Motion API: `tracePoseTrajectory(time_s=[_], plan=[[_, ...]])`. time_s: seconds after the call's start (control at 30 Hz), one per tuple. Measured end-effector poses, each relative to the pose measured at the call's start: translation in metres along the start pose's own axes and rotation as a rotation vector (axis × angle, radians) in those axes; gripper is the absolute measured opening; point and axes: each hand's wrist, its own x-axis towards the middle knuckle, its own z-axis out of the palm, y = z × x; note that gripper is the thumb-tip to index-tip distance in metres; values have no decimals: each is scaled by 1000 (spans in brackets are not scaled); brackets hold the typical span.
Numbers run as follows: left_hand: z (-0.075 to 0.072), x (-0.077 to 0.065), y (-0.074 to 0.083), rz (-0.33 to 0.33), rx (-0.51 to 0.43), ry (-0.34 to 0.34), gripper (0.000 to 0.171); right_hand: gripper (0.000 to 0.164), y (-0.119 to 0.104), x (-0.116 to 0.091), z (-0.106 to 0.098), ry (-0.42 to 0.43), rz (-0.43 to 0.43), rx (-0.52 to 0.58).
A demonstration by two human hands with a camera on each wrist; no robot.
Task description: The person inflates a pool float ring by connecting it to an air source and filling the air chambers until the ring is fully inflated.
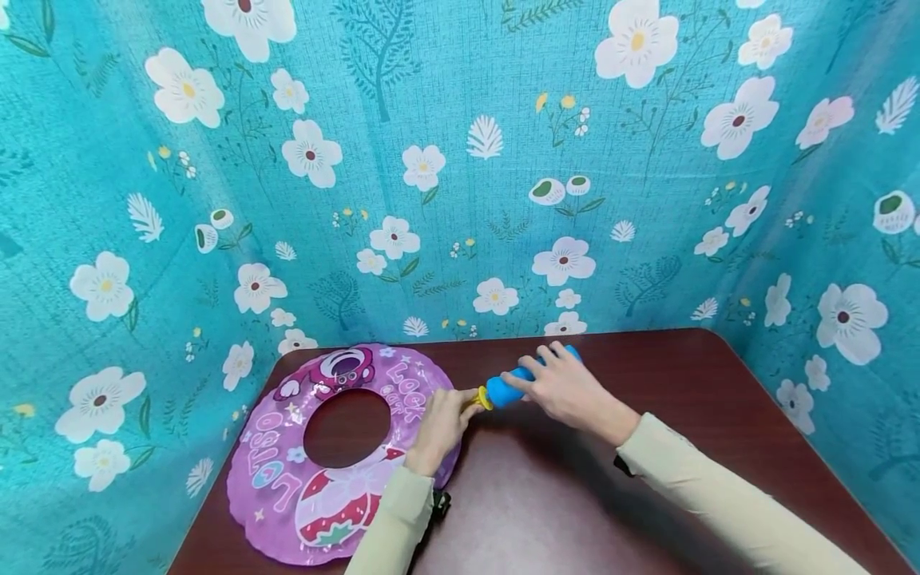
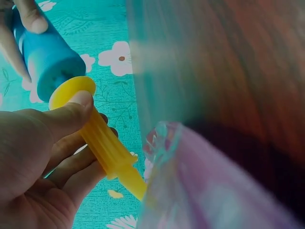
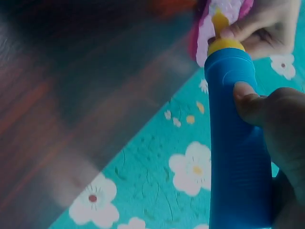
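Observation:
A blue hand pump (image 1: 505, 389) with a yellow nozzle (image 2: 102, 145) is held at a slant between my two hands. My right hand (image 1: 568, 393) grips the blue barrel (image 3: 236, 167), its thumb lying along the side. With thumb and fingers, my left hand (image 1: 442, 422) pinches the yellow nozzle just below its round flange. The tapered tip points at the edge of a purple inflatable swim ring (image 1: 269, 459), overlapping the clear-pink vinyl (image 2: 190, 186) in the left wrist view. The ring lies puffed out, printed with a cartoon bear, strawberries and lettering.
Everything is over a dark reddish-brown table (image 1: 525, 495). Behind it and at both sides hangs a turquoise curtain (image 1: 460, 200) with white flowers. The ring covers the table's left part, partly beneath my left forearm. A dark wrist strap (image 1: 440, 503) shows by the left cuff.

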Motion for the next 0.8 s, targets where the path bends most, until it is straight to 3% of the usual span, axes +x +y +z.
tracePoseTrajectory(time_s=[0.17,0.33,0.53,0.67,0.8], plan=[[-1,-3,-1,-24,-14,9,10,51,2,3,1,-13,6,11],[0,0,-1,7,-12,15,8,55,28,-16,-21,-19,56,-14],[2,-1,-2,23,-23,39,8,60,50,-35,-41,-16,58,-25],[4,-3,1,30,-3,54,6,60,45,-37,-33,-3,45,-2],[6,-2,8,8,12,25,8,57,28,-29,-15,31,7,3]])
